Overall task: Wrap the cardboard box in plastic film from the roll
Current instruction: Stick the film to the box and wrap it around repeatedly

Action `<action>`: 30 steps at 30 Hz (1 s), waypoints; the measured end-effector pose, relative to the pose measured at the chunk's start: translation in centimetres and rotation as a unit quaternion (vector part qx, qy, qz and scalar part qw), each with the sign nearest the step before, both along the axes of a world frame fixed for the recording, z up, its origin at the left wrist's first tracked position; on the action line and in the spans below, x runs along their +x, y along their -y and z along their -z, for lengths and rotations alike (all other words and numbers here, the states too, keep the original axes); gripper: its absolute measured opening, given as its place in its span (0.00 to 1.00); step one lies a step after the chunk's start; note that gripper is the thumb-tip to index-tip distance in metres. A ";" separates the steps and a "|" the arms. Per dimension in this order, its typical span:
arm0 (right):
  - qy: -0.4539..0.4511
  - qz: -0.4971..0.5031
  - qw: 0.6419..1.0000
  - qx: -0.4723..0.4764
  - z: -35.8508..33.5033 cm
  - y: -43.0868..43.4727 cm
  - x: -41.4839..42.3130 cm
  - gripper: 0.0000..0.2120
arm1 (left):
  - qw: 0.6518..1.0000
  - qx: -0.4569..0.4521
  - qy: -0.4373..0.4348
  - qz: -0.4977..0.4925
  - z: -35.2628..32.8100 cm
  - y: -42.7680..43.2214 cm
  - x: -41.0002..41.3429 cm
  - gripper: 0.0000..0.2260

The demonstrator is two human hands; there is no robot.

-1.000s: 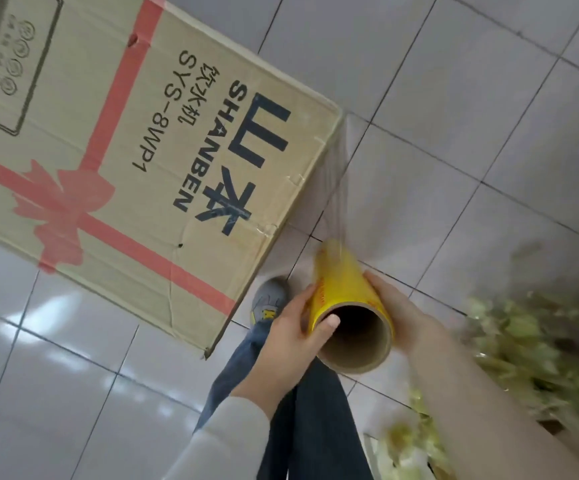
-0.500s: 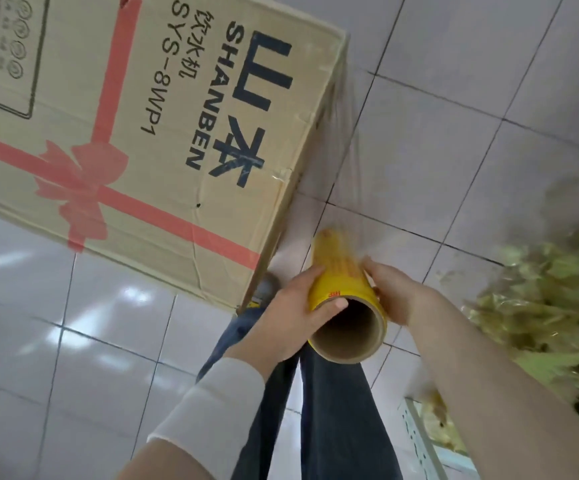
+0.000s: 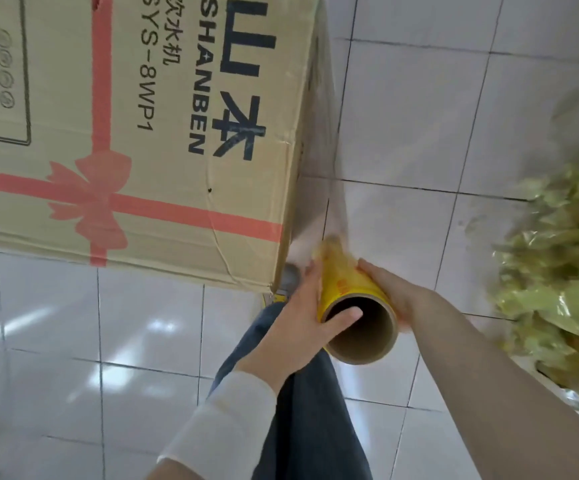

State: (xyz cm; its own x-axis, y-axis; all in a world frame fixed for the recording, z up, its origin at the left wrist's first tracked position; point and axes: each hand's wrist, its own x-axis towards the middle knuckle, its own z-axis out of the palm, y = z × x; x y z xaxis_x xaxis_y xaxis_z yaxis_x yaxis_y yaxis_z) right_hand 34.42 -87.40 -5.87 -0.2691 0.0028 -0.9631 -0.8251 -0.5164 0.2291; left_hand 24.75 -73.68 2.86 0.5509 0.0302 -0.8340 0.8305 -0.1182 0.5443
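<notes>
The person is holding the film roll [image 3: 347, 289] low beside the near right corner of the cardboard box [image 3: 177, 133], which is standing on the white tiled floor [image 3: 419, 116]. The left hand [image 3: 302, 327] is gripping the roll with its thumb hooked into the open cardboard core and its fingers lying along the yellow label. The right hand [image 3: 395, 296] is cupping the opposite side, fingers curving round it, though its thumb is hidden. A clear sheet of plastic film [image 3: 326, 133] is stretching from the roll up along the box's right edge, so this looks like the stage of carrying the film round a corner onto the next face. To do it well, the hands should be letting the roll turn between them while pulling outward, so the sheet is going on taut and flat, and the roll's axis should be staying parallel to the box edge so the band is not wandering or bunching. The sharp corner is where thin film is likeliest to tear, so tension there should be easing slightly. Room looks tight: the person's dark trouser leg [image 3: 302, 410] and grey shoe [image 3: 290, 275] are standing just beside the corner, and a heap of yellow-green bags [image 3: 558, 254] is lying nearby on the right, leaving a lane of bare tiles between it and the box.
</notes>
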 end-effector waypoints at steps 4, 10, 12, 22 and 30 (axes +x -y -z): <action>0.011 -0.009 1.000 0.004 1.0 -0.3 -1.7 0.35 | 0.996 0.048 0.027 0.073 0.9 0.0 -1.2 0.27; 0.032 0.037 0.999 0.012 1.4 2.5 -5.0 0.34 | 0.994 0.055 0.010 -0.093 0.2 2.7 -6.3 0.21; 0.024 0.070 0.996 0.042 0.8 2.3 -6.3 0.33 | 0.991 0.048 -0.023 -0.120 -0.6 3.5 -7.6 0.14; 0.028 0.062 0.997 0.046 0.5 0.2 -9.8 0.29 | 0.985 -0.048 0.022 0.165 0.1 -1.4 -7.0 0.35; 0.003 0.278 0.960 0.008 -1.5 -0.5 -16.3 0.30 | 0.992 -0.003 0.032 0.125 1.1 -3.6 -11.3 0.29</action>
